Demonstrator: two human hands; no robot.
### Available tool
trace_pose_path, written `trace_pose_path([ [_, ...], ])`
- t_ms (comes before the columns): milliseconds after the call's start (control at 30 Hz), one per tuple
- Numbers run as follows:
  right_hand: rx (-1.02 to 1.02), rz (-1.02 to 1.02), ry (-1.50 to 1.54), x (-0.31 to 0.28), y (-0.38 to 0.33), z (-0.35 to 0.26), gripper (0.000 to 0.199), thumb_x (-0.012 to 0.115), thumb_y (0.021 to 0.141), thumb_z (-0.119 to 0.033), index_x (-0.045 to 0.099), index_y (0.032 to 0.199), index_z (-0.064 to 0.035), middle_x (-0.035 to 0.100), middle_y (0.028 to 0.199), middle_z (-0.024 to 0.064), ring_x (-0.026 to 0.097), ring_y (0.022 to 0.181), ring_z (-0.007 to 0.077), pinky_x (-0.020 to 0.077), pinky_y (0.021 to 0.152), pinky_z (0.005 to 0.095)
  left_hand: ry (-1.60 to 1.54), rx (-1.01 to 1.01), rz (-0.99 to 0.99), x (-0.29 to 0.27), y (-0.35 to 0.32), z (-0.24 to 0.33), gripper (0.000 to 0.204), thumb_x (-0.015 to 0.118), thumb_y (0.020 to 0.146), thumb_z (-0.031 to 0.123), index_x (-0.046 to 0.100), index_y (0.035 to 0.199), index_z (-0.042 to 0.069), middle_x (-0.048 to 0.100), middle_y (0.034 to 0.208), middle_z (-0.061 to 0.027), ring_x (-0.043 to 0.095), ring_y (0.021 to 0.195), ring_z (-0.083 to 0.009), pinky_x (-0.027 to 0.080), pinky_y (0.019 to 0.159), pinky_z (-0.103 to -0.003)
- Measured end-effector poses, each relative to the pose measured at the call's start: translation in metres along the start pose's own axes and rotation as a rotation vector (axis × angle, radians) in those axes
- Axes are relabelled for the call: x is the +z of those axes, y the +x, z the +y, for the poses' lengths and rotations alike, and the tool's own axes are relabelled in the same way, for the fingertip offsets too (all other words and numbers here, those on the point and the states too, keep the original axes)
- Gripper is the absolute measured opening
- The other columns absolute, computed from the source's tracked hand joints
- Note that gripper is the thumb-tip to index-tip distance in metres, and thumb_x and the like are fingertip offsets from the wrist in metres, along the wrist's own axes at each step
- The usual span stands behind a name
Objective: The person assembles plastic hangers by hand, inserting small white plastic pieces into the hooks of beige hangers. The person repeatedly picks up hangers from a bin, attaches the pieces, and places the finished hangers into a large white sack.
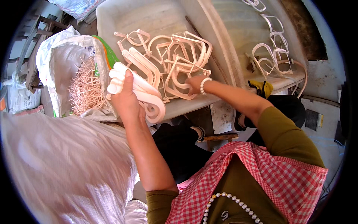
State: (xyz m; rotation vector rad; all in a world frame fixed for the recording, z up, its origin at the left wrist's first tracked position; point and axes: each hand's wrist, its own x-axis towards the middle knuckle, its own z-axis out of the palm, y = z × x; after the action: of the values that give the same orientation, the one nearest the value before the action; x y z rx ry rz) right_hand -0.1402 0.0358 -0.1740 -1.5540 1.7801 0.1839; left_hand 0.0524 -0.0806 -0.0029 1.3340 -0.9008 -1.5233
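Clamping white bundle [140,86] at ten o'clock with fingers of left hand [127,100]; reaching right hand [194,85] into tangled frames [181,68] at twelve, being unable to tell its finger closure; ideally untangling gently.

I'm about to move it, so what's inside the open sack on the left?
Inside the open sack, a heap of thin pink sticks shows; whatever lies beneath is covered.

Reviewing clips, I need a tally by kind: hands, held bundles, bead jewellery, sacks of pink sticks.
Hands (left hand, right hand): 2
Held bundle of pale tubes: 1
Bead bracelet: 1
Bead necklace: 1
Sack of pink sticks: 1
Total: 6
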Motion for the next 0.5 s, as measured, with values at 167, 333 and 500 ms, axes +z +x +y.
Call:
trace_pose_path([
  [167, -0.071, 0.205, 0.237, -0.096, -0.069, 0.005, 0.043, 0.072, 0.075, -0.047, 0.069, 0.102, -0.0137, 0.070, 0.090, 0.0095, 0.066, 0.084, 0.0271, 0.0506, 0.074, 0.0362, -0.008, 0.011, -0.097, -0.009, 0.008, -0.009, 0.037, 0.069, 0.085, 0.010, 0.055, 0.118, -0.001, 0.063, 0.108, -0.0114, 0.062, 0.094, -0.0213, 0.050, 0.081, -0.035],
  [333, -0.121, 0.665, 1.061, -0.117, -0.117, -0.012, 0.032, 0.072, 0.082, -0.029, 0.068, 0.096, -0.0004, 0.067, 0.080, 0.0035, 0.059, 0.070, 0.0087, 0.0467, 0.062, 0.0234, 0.012, -0.018, -0.117, -0.002, -0.003, -0.003, 0.035, 0.068, 0.086, 0.008, 0.055, 0.116, -0.004, 0.062, 0.108, -0.0119, 0.062, 0.094, -0.0211, 0.050, 0.082, -0.035],
  [500, -0.028, 0.735, 1.439, -0.092, -0.108, -0.015, 0.023, 0.067, 0.088, -0.030, 0.061, 0.080, -0.0087, 0.050, 0.061, -0.0063, 0.041, 0.050, 0.0033, 0.0308, 0.046, 0.0196, -0.028, -0.075, -0.139, 0.012, -0.008, -0.001, 0.034, 0.065, 0.088, 0.006, 0.055, 0.118, -0.003, 0.062, 0.109, -0.0114, 0.062, 0.096, -0.0209, 0.049, 0.084, -0.035],
])
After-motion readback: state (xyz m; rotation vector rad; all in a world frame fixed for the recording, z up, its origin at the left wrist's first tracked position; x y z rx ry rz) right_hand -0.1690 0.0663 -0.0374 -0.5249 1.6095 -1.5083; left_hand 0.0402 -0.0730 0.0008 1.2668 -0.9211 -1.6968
